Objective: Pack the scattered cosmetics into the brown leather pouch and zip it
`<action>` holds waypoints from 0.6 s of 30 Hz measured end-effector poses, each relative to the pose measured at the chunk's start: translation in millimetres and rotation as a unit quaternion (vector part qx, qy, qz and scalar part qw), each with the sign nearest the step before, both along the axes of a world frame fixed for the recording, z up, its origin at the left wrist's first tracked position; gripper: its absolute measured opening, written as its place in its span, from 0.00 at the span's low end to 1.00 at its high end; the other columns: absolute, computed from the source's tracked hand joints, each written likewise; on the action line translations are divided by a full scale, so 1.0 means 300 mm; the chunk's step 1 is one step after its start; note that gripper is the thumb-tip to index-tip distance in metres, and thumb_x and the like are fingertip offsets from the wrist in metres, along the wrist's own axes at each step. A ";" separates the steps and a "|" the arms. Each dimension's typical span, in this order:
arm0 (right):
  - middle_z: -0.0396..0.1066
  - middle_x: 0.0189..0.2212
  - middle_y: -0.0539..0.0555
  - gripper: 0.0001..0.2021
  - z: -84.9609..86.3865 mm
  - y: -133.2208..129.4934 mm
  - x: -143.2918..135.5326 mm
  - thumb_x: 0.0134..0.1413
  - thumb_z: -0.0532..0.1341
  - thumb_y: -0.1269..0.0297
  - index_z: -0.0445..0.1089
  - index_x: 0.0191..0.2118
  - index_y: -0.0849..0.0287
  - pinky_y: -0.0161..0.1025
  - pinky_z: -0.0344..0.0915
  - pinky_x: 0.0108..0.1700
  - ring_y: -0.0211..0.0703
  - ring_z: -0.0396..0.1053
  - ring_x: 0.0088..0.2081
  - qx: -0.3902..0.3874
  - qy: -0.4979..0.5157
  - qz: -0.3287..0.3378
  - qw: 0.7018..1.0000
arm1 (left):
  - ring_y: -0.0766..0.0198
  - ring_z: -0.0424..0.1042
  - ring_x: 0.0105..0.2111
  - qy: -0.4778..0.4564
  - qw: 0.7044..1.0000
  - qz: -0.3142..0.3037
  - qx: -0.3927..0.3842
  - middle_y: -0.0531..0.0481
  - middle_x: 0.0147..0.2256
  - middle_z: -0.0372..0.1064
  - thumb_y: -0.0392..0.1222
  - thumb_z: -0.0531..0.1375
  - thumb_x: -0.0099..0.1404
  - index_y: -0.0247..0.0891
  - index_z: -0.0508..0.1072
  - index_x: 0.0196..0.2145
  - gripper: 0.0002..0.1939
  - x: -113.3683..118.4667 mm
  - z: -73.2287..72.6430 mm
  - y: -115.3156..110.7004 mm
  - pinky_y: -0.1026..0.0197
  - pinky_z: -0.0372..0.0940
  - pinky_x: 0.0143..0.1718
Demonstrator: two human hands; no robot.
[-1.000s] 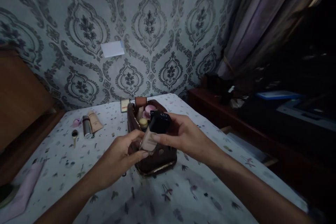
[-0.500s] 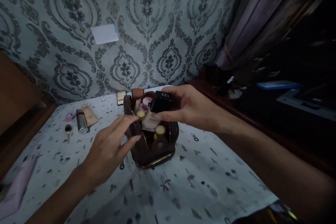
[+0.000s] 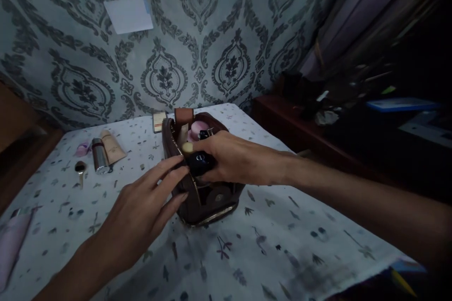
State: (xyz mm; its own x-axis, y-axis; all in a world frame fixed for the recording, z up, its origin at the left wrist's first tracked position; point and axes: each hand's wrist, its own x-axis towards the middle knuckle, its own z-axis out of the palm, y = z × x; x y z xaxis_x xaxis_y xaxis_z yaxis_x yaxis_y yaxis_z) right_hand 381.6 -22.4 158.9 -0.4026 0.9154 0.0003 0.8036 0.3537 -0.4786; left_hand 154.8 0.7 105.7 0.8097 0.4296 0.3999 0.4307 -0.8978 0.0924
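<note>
Bottle [image 3: 199, 162], black-capped, sits in the mouth of the brown bag [image 3: 188, 208], held by the right hand's [image 3: 231, 157] fingers; left hand [image 3: 139, 211], fingers loosely spread, contacts the bag's left rim.

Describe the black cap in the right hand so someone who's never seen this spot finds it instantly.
On the printed cloth stands an open dark brown bag. At its opening, the right hand grips a blocky black cap. Its pale logo and dark colour distinguish it from the round pink container and yellow lid nearby.
</note>
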 end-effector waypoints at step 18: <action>0.74 0.34 0.54 0.09 -0.093 0.062 -0.021 0.47 0.64 0.77 0.74 0.37 0.63 0.36 0.60 0.35 0.44 0.71 0.36 -0.076 -0.103 0.062 0.990 | 0.55 0.75 0.52 -0.018 1.000 -0.006 -0.020 0.44 0.61 0.66 0.43 0.48 0.74 0.45 0.65 0.58 0.17 0.011 -0.018 0.006 0.58 0.76 0.44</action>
